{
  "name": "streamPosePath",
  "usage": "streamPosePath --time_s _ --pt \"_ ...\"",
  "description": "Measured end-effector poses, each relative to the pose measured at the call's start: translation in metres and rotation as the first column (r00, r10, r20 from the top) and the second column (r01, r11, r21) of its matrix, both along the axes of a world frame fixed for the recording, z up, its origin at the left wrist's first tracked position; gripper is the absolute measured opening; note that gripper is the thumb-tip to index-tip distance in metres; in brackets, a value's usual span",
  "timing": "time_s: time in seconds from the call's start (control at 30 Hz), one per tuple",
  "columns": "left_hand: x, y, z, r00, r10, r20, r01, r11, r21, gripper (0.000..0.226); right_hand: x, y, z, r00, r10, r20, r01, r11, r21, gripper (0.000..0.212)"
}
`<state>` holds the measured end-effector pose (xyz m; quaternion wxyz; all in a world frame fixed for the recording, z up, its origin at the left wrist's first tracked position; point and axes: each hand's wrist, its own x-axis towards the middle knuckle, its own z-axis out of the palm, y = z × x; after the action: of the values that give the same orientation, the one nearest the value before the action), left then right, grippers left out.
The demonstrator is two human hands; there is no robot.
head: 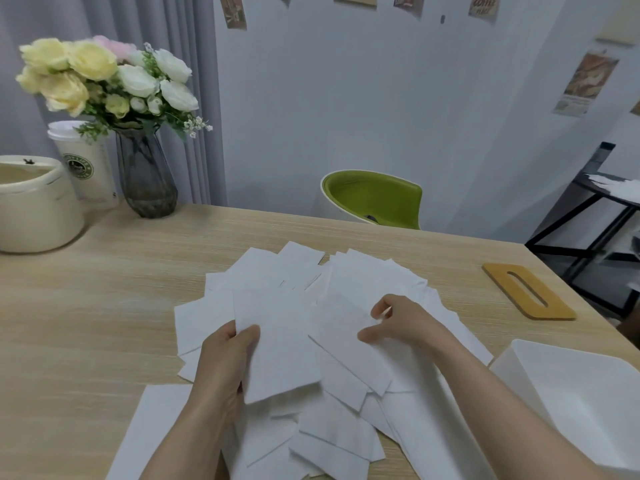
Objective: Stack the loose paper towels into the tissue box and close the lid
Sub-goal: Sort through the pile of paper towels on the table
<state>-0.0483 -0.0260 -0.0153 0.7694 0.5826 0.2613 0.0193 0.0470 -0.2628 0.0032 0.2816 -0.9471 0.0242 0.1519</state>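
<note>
Paper towels (pixel 311 341) sprawl left of the open tissue box (pixel 571 393) — left hand (pixel 225 358) pinches one sheet, right hand (pixel 398 322) presses loose-fingered; overlapping sheets could slide off-square — wooden lid (pixel 528 291) waits beyond the box.

Light wood-grain table (pixel 104 306). At its far left corner: cream rounded container (pixel 34 209); white lidded paper cup (pixel 86 168) with a green round logo, standing just behind it; dark glass vase (pixel 145 178) holding yellow, white and pink flowers (pixel 104 77). Beyond the far edge: green chair (pixel 374 199) with white shell. Grey curtain (pixel 173 29) at left. Pale wall with small posters (pixel 585 84). Black metal-framed shelf (pixel 595 216) at right, white items on top.
</note>
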Motion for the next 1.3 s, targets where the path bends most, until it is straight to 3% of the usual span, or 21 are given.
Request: streamPosePath --time_s 0.2,0.4,0.63,0.8,0.87,0.97,1.03,1.13,1.2,1.3 --pt "0.000 -0.003 -0.003 1.000 -0.001 0.012 0.001 1.000 -0.001 0.022 -0.015 0.008 -0.012 0.977 0.081 0.199 -0.088 0.996 0.024 0.024" --pt "0.001 -0.007 -0.005 1.000 0.000 0.014 0.000 1.000 -0.009 0.017 -0.022 0.013 -0.026 0.899 0.086 0.430 -0.081 0.996 -0.030 0.024" --pt "0.000 -0.007 -0.006 1.000 -0.013 0.007 0.013 1.000 0.005 0.018 -0.022 0.018 -0.031 0.868 0.112 0.485 -0.097 0.994 -0.057 0.028" --pt "0.000 -0.005 -0.007 1.000 -0.022 0.006 0.022 1.000 0.003 0.019 -0.024 0.021 -0.030 0.800 0.041 0.599 -0.039 0.999 -0.017 0.006" --pt "0.000 -0.005 -0.007 1.000 -0.023 0.012 0.023 1.000 0.008 0.019 -0.025 0.019 -0.025 0.855 -0.075 0.514 -0.003 0.989 0.150 0.016" --pt "0.001 -0.007 -0.008 0.999 -0.040 0.029 0.039 0.999 0.026 0.019 -0.028 0.014 -0.010 0.905 -0.234 0.355 0.079 0.913 0.400 0.014" --pt "0.001 -0.010 -0.008 0.998 -0.057 0.039 0.055 0.998 0.037 0.022 -0.031 0.010 -0.001 0.901 -0.333 0.280 0.137 0.828 0.543 0.011" --pt "0.003 -0.016 -0.010 0.995 -0.083 0.055 0.081 0.996 0.048 0.025 -0.038 0.011 0.010 0.907 -0.414 0.076 0.219 0.621 0.753 0.011" --pt "0.004 -0.020 -0.011 0.994 -0.096 0.059 0.094 0.995 0.040 0.027 -0.046 0.020 0.012 0.927 -0.374 -0.036 0.258 0.563 0.785 0.011" --pt "0.006 -0.026 -0.012 0.993 -0.113 0.037 0.112 0.993 0.025 0.030 -0.056 0.041 0.005 0.954 -0.298 -0.042 0.225 0.612 0.759 0.012"
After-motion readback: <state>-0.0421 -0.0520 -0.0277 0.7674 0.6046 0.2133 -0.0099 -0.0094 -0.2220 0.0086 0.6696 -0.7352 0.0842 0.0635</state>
